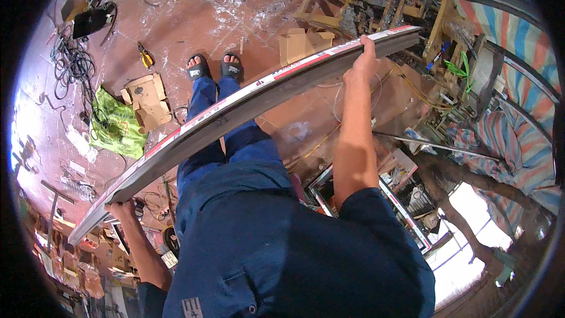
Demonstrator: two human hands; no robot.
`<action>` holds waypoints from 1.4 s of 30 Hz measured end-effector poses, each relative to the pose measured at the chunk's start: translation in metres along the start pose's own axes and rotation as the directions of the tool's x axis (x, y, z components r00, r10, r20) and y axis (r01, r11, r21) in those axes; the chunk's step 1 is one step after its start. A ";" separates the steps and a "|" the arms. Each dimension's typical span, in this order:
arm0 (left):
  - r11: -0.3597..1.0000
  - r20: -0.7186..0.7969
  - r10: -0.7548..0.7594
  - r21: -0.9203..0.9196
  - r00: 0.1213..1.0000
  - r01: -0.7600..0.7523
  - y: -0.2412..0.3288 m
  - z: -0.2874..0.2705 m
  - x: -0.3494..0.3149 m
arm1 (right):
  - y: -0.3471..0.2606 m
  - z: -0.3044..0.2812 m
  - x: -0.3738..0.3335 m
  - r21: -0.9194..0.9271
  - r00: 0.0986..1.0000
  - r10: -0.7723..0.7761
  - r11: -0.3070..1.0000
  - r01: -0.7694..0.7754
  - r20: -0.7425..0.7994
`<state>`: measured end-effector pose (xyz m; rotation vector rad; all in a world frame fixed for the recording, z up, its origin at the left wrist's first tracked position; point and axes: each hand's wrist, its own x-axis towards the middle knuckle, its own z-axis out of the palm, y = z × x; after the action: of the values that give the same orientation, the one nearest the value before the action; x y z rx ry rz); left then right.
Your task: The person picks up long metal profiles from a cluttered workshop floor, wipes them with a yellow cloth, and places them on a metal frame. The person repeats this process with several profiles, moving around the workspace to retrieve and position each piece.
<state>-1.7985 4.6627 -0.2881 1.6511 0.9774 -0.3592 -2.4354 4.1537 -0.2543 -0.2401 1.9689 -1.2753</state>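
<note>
Floor (pixel 194 29) seems open ahead; wooden frames (pixel 365 6) and cardboard boxes (pixel 303 44) crowd the right.

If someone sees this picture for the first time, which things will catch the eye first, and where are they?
First comes the long grey metal profile with a red and white strip along its edge, running across the middle from lower left to upper right. The left hand grips it near the lower left end, the right hand near the upper right. Below it on the reddish floor lie a green bag and open cardboard boxes, at the left.

Single head-worn fisheye view, looking steeply down past the person's blue-clad body, reddish concrete floor (pixel 176 23) far below
</note>
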 end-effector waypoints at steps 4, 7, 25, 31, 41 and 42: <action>0.995 0.089 0.012 0.098 0.996 -0.021 -0.004 -0.005 0.009 | -0.006 0.007 -0.009 -0.009 0.997 -0.065 0.998 0.065 -0.039; 0.917 0.052 0.202 0.340 0.978 -0.207 -0.010 -0.016 0.023 | -0.006 0.005 -0.015 0.035 0.996 -0.086 0.996 0.086 0.009; 0.988 -0.111 0.151 -0.014 0.982 -0.154 -0.037 0.041 -0.040 | 0.049 -0.045 0.094 -0.019 0.976 0.044 0.999 -0.041 0.212; 0.966 -0.092 0.133 -0.211 0.987 -0.150 -0.030 0.038 -0.054 | 0.020 -0.007 0.030 -0.376 0.968 -0.083 0.927 -0.014 -0.239; 0.944 -0.095 0.210 -0.240 0.973 -0.227 -0.024 0.043 -0.076 | 0.002 0.011 0.006 -0.306 0.963 -0.006 0.949 -0.080 -0.270; 0.945 -0.115 0.195 -0.243 0.974 -0.218 -0.025 0.042 -0.075 | -0.004 0.013 -0.002 -0.320 0.960 0.004 0.943 -0.096 -0.279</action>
<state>-1.8521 4.5941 -0.2677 1.5258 0.8670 -0.0162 -2.4262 4.1436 -0.2527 -0.1808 2.4127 -0.9786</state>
